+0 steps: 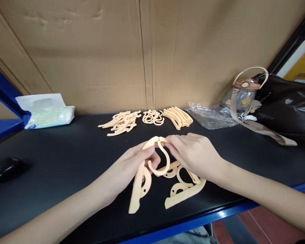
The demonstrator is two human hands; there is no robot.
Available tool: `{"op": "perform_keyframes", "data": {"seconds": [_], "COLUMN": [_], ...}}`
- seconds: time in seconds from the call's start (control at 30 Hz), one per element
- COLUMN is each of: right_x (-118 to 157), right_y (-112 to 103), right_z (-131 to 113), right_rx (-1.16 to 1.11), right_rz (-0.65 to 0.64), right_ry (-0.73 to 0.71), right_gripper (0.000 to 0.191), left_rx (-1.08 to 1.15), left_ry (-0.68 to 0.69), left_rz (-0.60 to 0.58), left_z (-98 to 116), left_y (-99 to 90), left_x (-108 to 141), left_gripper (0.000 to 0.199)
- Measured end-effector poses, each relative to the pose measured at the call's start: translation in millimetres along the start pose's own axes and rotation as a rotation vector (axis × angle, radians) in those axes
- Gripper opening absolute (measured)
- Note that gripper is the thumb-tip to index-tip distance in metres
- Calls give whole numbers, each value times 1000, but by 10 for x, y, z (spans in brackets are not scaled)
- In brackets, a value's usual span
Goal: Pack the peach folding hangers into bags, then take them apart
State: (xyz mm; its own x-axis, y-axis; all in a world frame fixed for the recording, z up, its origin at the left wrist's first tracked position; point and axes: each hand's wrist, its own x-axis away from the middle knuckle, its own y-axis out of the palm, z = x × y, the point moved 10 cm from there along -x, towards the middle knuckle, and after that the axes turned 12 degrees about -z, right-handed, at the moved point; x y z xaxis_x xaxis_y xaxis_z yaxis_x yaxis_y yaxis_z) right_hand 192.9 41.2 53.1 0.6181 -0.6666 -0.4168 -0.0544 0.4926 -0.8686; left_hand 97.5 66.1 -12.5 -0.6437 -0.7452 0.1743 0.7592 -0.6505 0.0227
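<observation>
Slanting slightly left, the cream hanger points its long arm nearward.

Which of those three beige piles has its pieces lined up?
The right pile: its long pieces lie roughly parallel, while the left pile and middle hook pile look jumbled.

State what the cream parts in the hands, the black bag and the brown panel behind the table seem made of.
Cream parts: probably moulded plastic, smooth and low-sheen, given the even colour and rounded edges.
Black bag: leather or an imitation, which I can't tell; its glossy surface shows bright highlights.
Brown panel: likely cardboard, matt, with creases and dents.
</observation>
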Motion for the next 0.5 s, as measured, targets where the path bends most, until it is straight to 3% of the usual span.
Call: {"op": "perform_keyframes", "data": {"seconds": [0.1,0.2,0.5], "right_x": [29,43,51], "right_y": [-115,-165,1], "right_z": [-120,-236,-413], "right_rx": [96,185,303], "right_rz": [65,73,18], "right_ry": [-53,-114,-157], "right_gripper": [23,29,29], "left_rx": [7,-4,-275], "left_ry": [20,42,-69], "left_rz": [-22,-64,-88], "left_z": [36,94,90], "left_y": [31,92,68], "left_x": [12,25,8], "left_gripper": [27,28,22]}}
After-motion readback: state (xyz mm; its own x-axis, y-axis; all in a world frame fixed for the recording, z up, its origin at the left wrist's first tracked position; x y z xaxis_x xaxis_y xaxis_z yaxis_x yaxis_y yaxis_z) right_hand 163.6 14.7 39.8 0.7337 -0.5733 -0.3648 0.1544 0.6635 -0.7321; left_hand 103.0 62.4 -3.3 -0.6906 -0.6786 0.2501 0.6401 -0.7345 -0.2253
